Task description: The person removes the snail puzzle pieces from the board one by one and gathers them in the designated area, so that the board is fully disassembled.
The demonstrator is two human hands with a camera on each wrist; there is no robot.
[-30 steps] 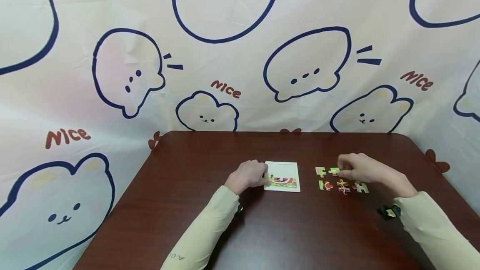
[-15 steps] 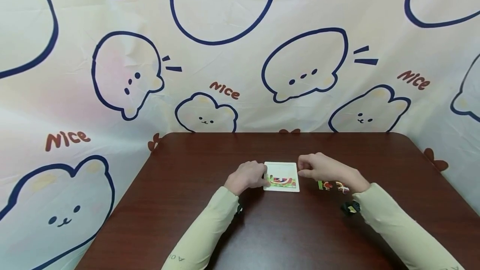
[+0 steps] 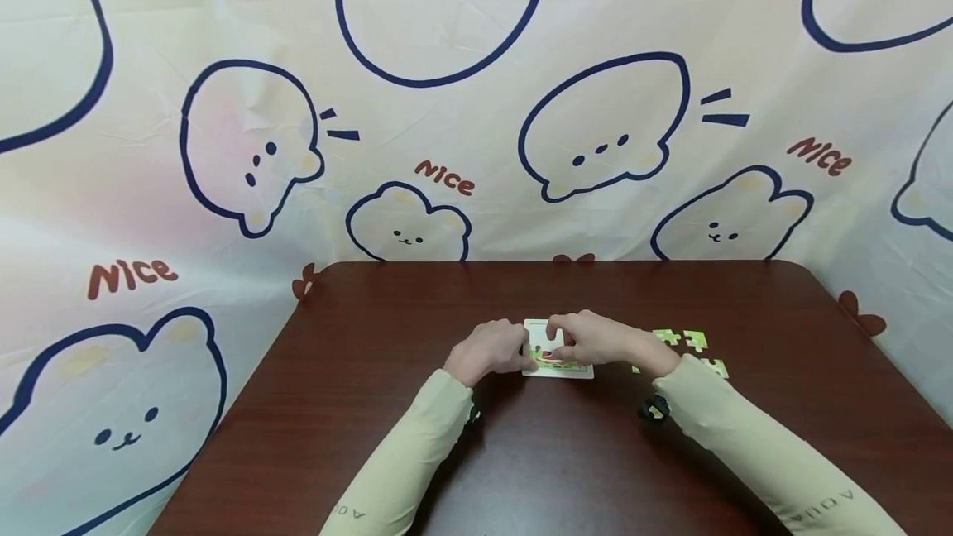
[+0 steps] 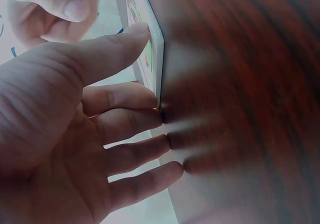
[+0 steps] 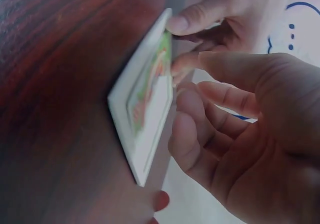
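Observation:
A white puzzle board [image 3: 582, 371] lies flat on the table, with a green-and-red picture along its lower part. My left hand [image 3: 487, 351] holds its left edge, the thumb [image 4: 135, 31] on the face and the index finger against the side; the other fingertips touch the tabletop. Over the middle of the board is my right hand [image 3: 596, 339], fingers curled and thumb near the index finger. Whether a puzzle piece sits between those fingertips is hidden in every view. The right wrist view has the board [image 5: 125, 91] just beyond the right fingers.
Loose green puzzle pieces [image 3: 696, 340] lie on the brown table [image 3: 417, 313] right of the board, some hidden under my right forearm. A cartoon-printed curtain [image 3: 491, 131] hangs at the table's far edge.
My right hand has moved left from over the loose pieces, past the board's right edge, to above its middle. The left hand stays at the board's left edge.

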